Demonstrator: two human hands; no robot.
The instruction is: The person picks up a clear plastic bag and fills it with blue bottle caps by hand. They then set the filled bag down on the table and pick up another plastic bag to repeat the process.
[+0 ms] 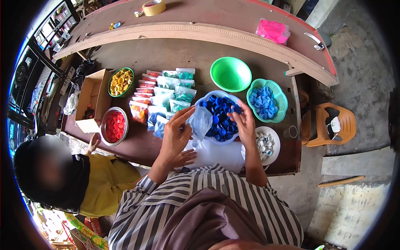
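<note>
My left hand (pixel 175 132) is closed on a clear plastic bag (pixel 201 122), held up at the near left side of a pale blue basket (pixel 200 98). Dark blue bottle caps (pixel 222 125) fill that basket. Over its right side is my right hand (pixel 246 124), thumb and fingers bent together around what looks like a blue cap (pixel 236 109). Beneath my left forearm, another hand (pixel 184 158) shows palm up, apparently the co-worker's. A flat stack of clear plastic (pixel 218 155) lies in front of me.
Filled bags (pixel 161 100) lie in rows, left of the basket. Around stand a green basin (pixel 230 75), a basket of light blue caps (pixel 263 102), white caps (pixel 265 143), red caps (pixel 114 127), yellow caps (pixel 121 82) and a cardboard box (pixel 92 98). A co-worker (pixel 102 183) sits left.
</note>
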